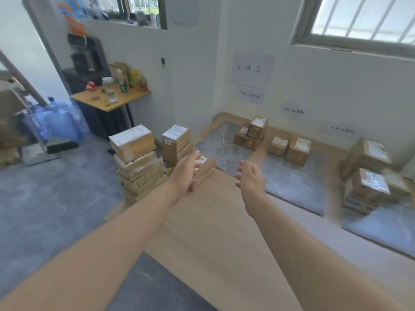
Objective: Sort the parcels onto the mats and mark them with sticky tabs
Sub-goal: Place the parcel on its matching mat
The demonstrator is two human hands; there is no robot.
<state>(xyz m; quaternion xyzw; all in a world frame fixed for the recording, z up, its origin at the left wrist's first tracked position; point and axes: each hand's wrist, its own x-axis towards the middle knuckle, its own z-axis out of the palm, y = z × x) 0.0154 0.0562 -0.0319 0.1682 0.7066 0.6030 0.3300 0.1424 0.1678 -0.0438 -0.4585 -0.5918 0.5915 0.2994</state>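
Cardboard parcels stand in stacks at the table's left end: a tall stack (137, 162) and a shorter one (177, 143). A flat parcel (205, 168) lies in front of them. My left hand (186, 173) is open, fingers spread, right over that flat parcel's near side. My right hand (251, 178) hovers open a little to the right of it, holding nothing. A grey mat (292, 180) carries several sorted parcels (298, 150). A second mat (381, 225) at the right holds a pile of parcels (368, 173).
Paper labels (253, 69) hang on the wall above the mats. A small side table (110, 98) with bottles and a dark machine stands at the back left, blue water jugs (58, 120) beside it. Bare wooden tabletop (213, 221) lies under my arms.
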